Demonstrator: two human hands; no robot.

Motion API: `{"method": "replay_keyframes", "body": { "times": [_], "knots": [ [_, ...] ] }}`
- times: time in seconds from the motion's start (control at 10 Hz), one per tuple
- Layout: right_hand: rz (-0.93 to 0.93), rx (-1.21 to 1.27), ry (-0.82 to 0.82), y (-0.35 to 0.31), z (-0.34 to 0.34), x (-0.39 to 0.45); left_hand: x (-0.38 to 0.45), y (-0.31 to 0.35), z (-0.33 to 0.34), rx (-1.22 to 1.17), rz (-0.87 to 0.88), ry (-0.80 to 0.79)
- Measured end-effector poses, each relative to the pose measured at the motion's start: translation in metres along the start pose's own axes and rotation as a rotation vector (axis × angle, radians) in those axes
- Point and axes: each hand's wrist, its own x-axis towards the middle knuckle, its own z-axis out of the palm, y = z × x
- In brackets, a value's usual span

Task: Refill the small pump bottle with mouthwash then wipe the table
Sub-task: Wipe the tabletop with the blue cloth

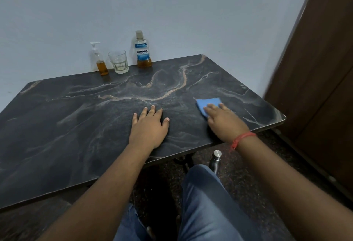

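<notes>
Pump bottle [99,59] upright; nozzle pointing right

A dark marble-patterned rectangular table [76,126] carries a small clear pump bottle [99,61], a clear glass tumbler [118,62] and a Listerine mouthwash bottle [142,51] along its far edge, and a blue cloth [206,104] near its right edge.

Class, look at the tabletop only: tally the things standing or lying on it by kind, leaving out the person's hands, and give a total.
Bottles: 2, the pump bottle and the mouthwash bottle
Drinking glasses: 1, the clear glass
Cloths: 1, the blue cloth
Total: 4
</notes>
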Motion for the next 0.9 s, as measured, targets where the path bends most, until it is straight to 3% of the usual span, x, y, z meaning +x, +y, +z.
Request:
{"method": "replay_keyframes", "body": {
  "times": [0.1,0.2,0.3,0.4,0.5,0.6,0.8,0.9],
  "knots": [
    [0.013,-0.055,0.048,-0.008,0.008,-0.010,-0.002,-0.001,0.000,0.004,-0.002,0.007],
    [-0.128,-0.016,-0.007,-0.001,0.011,-0.020,-0.001,0.000,0.000,0.002,0.004,0.005],
    [0.125,-0.054,0.070,0.040,-0.004,-0.005,-0.001,-0.001,0.000,0.004,0.007,0.005],
    [0.029,-0.090,0.049,0.030,-0.001,-0.013,-0.002,-0.001,0.001,0.005,0.009,0.012],
    [-0.094,0.024,-0.040,0.039,-0.003,-0.014,-0.001,0.000,0.001,0.008,0.011,0.009],
    [0.179,-0.073,0.038,0.073,-0.019,0.004,-0.001,-0.001,0.002,0.015,0.016,0.004],
    [-0.120,-0.066,-0.056,0.044,-0.009,0.001,-0.001,-0.001,0.002,0.017,0.013,0.008],
    [0.165,-0.116,0.043,0.081,-0.022,0.024,-0.002,-0.001,0.001,0.014,0.016,0.005]
  ]
}}
